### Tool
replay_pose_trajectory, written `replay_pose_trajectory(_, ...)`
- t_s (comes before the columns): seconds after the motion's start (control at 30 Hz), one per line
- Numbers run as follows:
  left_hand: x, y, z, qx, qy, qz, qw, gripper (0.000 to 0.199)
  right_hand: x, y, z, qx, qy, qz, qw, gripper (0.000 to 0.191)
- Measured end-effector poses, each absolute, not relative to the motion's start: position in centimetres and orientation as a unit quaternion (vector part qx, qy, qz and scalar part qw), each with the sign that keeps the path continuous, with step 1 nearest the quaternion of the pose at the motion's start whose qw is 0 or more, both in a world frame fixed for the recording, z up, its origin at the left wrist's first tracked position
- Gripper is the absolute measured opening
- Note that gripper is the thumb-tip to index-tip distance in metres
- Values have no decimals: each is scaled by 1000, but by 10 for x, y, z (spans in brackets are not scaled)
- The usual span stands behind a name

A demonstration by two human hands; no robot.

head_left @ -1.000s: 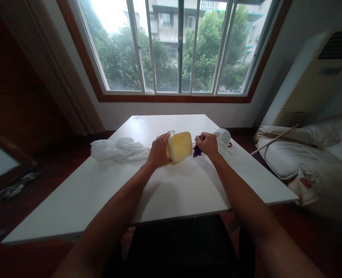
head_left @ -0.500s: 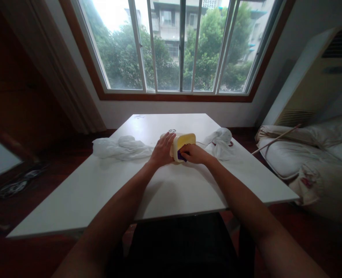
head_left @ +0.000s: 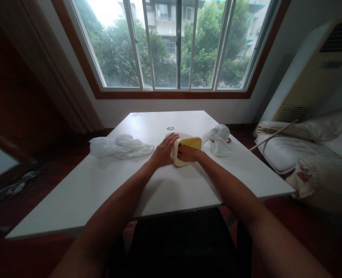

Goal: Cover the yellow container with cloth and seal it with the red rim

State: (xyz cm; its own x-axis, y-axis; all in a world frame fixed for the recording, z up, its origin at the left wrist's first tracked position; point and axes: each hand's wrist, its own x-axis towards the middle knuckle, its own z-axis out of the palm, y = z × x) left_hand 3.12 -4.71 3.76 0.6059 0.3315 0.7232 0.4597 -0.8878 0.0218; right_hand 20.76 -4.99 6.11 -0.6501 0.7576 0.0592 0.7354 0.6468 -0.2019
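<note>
A pale yellow plastic container (head_left: pixel 193 143) is tipped on its side above the white table, its open mouth turned toward me. Around its left side wraps my left hand (head_left: pixel 165 150), gripping it with the fingers over the top. My right hand (head_left: pixel 188 153) reaches inside the container, fingers curled against the inner wall. Only a small dark bit of the purple cloth (head_left: pixel 179 145) shows by those fingers; the hand and container hide the rest.
A crumpled white plastic bag (head_left: pixel 120 146) lies left on the white table (head_left: pixel 101 197). Another white bag (head_left: pixel 220 141) with a reddish-brown ring-like thing lies right. A round black mark (head_left: pixel 170 128) is behind the container. Covered furniture (head_left: pixel 277 150) with a stick stands right.
My right hand has gone deeper into the container, and the purple cloth is now mostly hidden. The container has turned slightly, showing more of its mouth. The view has shifted a little.
</note>
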Motion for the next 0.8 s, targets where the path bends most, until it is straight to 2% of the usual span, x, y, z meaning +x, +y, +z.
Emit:
replay_pose_trajectory(0.2, 22, -39, 34, -882, -255, -387, 82, 86, 219, -71, 78, -320, -933, 154, 65, 32)
replay_pose_trajectory(0.4, 17, -38, 35, -882, -249, -392, 82, 95, 220, -94, 85, -458, -887, 56, 6, 27)
replay_pose_trajectory(0.57, 23, -42, 37, -887, -225, -394, 87, 84, 208, -84, 80, -504, -862, -9, -60, 33)
replay_pose_trajectory(0.67, 25, -42, 36, -890, -230, -384, 85, 79, 202, -71, 73, -498, -865, -18, -57, 36)
replay_pose_trajectory(0.8, 24, -39, 34, -890, -237, -376, 103, 81, 200, -56, 63, -490, -871, 1, -25, 33)
